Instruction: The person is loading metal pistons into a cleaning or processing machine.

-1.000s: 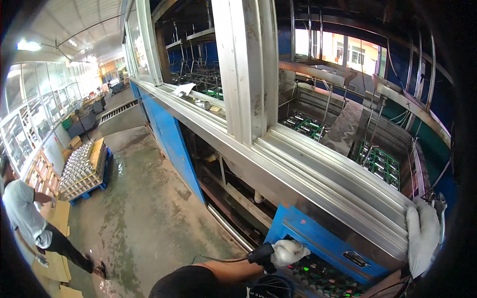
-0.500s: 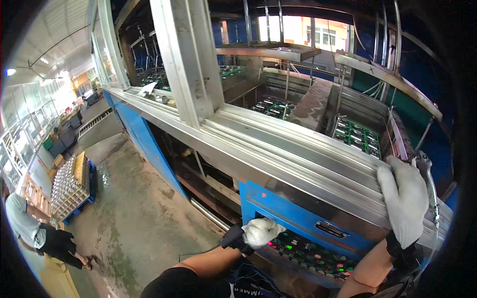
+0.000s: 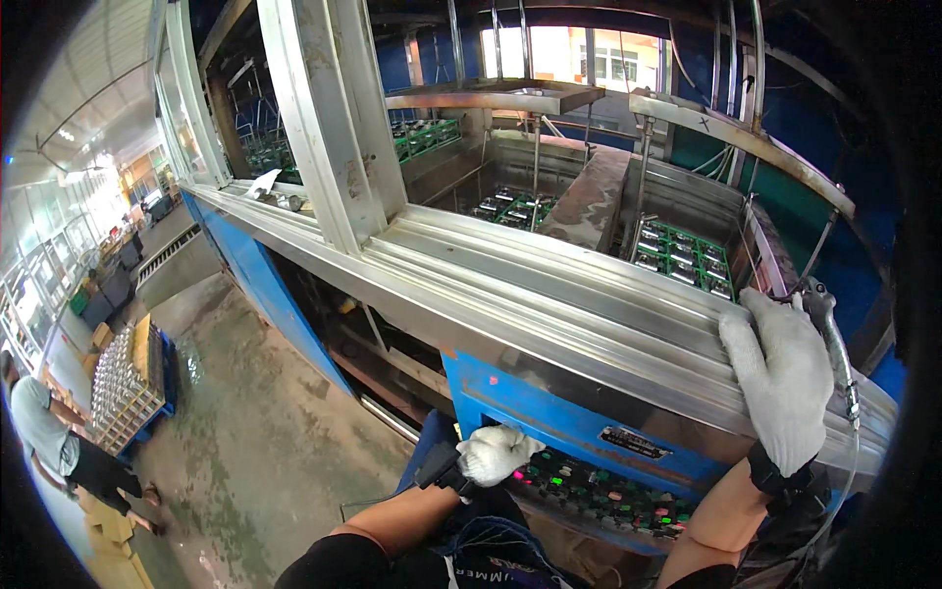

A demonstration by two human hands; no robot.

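Note:
My left hand [image 3: 496,455], in a white knit glove, is at the left end of a button panel [image 3: 599,491] with lit red and green buttons, set in a blue machine front [image 3: 510,398]. Its fingers are curled against the blue edge; what they hold, if anything, is hidden. My right hand [image 3: 785,378], gloved too, lies on the ridged metal sill [image 3: 559,294], thumb apart from the outstretched fingers. Beside it is a metal spray-gun-like tool [image 3: 824,329] with a thin hose. Both wrists wear black bands.
Behind the sill, green racks [image 3: 682,257] of shiny metal parts sit in metal tanks under hanging frames [image 3: 736,133]. An upright metal post [image 3: 324,128] rises from the sill. At left, a person [image 3: 44,422] stands near a pallet of stacked goods [image 3: 128,378] on the wet floor [image 3: 245,442].
The view has swung slightly, so the machine sits farther left. Both hands stay at about the same places on it. The person at left has shifted posture and looks more upright.

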